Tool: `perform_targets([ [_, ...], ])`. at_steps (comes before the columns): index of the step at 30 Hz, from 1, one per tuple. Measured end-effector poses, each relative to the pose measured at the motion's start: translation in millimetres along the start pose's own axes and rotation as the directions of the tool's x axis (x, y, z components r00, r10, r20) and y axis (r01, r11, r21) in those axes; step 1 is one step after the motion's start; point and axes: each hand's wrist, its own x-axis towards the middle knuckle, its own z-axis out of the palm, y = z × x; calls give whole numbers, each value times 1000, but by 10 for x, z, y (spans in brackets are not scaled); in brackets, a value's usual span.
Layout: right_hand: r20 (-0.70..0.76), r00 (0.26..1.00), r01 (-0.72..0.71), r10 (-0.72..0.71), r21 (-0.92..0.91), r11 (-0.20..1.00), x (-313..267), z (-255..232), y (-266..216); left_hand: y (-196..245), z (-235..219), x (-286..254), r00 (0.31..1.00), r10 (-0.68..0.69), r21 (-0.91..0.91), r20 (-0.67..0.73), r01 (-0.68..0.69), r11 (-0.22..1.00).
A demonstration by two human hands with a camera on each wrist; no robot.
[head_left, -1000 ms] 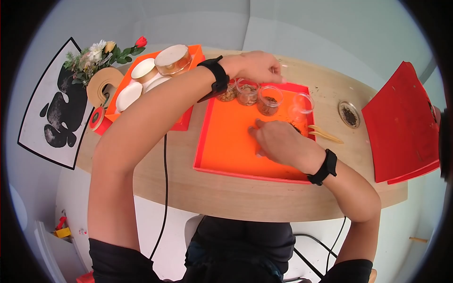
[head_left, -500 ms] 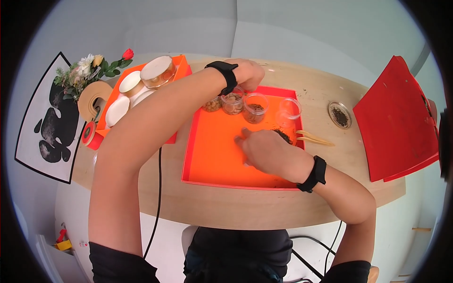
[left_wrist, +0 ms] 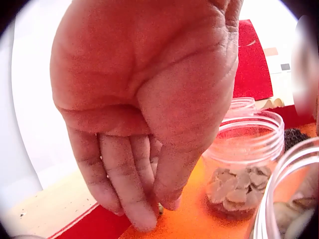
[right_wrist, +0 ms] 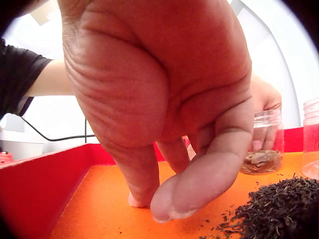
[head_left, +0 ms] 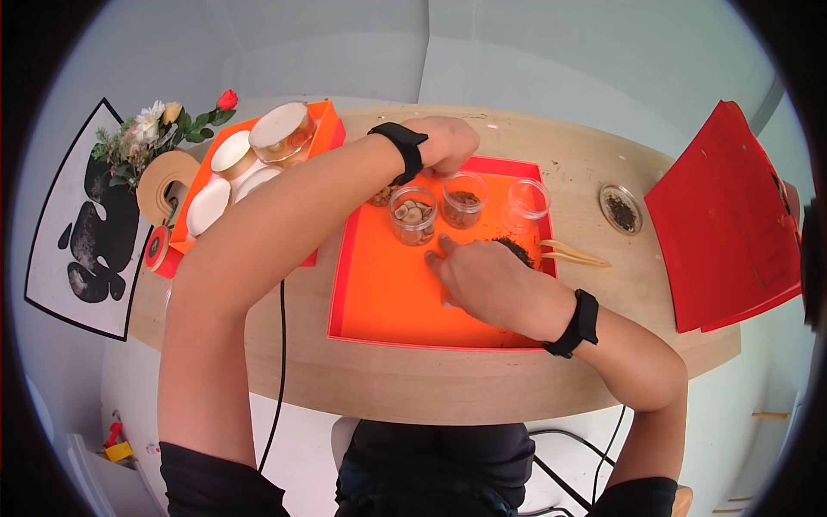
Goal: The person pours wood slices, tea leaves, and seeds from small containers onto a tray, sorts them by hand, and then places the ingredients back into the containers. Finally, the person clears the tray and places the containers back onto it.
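Note:
My left hand (head_left: 450, 145) is at the far rim of the orange-floored red tray (head_left: 388, 302), fingers pointing down. In the left wrist view its thumb and fingertips come together around a small pale piece (left_wrist: 160, 209), mostly hidden. Close by stand a clear jar of brown flakes (head_left: 465, 208) and a jar of round slices (head_left: 413, 215). My right hand (head_left: 500, 284) hovers low in the tray, its thumb tip at the orange floor and fingers loosely bent, with nothing visible between them. Beside it lies a pile of dark tea leaves (right_wrist: 281, 209).
An empty clear jar (head_left: 527, 207) stands at the tray's right side, with wooden tongs (head_left: 575, 254) across the rim. A jar of nut-like pieces (head_left: 383, 198) is partly behind the left wrist. A dish of dark leaves (head_left: 621, 211) and a red box (head_left: 724, 233) are right; an orange box (head_left: 327, 129) with containers is left.
The jar of round slices has moved toward the person, away from the other jars. My left hand has shifted left along the far rim and its fingers now point down. The right hand stays nearly still.

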Motion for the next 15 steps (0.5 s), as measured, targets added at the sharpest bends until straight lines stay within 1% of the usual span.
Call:
perform_targets([
  [2,3,1000,-6,6,2,1000,4,-19,-10,-35,55,28,998,60,111,-2,-59,992],
  [3,13,1000,-15,14,9,1000,6,-36,-18,-73,115,40,998,59,109,-2,-58,992],
  [5,23,1000,-20,20,15,1000,12,-43,-21,-134,228,5,963,222,137,-156,-201,970],
  [9,29,999,-22,21,41,999,39,-39,-23,-112,221,-78,972,166,98,-165,-151,984],
  [11,38,999,-33,31,44,998,43,-29,-13,-89,158,-131,991,124,146,-58,-114,983],
  [12,22,999,-24,23,36,999,34,-20,-12,-73,139,-166,990,124,146,-60,-114,983],
  [14,7,1000,-15,15,27,1000,35,-24,-18,-63,131,-206,989,132,33,-71,-130,991],
  [15,19,1000,-23,22,28,999,41,-36,-25,-72,148,-200,989,131,32,-72,-129,991],
])
